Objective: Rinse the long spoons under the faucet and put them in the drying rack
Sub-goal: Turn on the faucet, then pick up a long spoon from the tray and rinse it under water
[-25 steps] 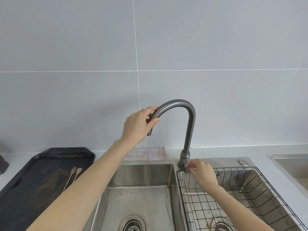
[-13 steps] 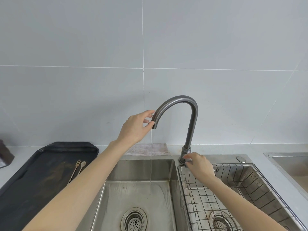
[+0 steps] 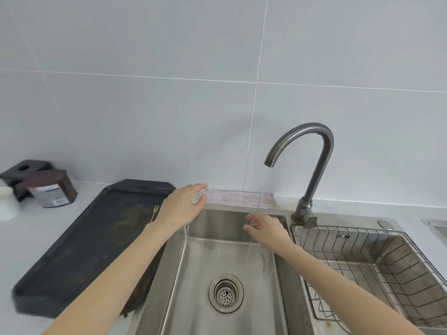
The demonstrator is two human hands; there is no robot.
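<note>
Faucet [image 3: 312,141] runs a thin stream into the left basin [image 3: 217,257]. Both hands empty: left hand [image 3: 180,209] fingers loosely spread, right hand [image 3: 264,229] loosely curled w/ fingers apart. Utensils (only a fork-like tip [image 3: 154,211] shows) lie on the dark tray [image 3: 79,238], center-left. Risk: wet fingers fumbling a thin handle, dropping it down the drain [image 3: 226,293] vs. wire rack [image 3: 377,262] at right.

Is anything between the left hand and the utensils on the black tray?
Nothing visible. The left hand hovers open at the tray's right edge, and the wooden fork lies just beside it. The wrist hides whatever lies beyond the fork.
</note>
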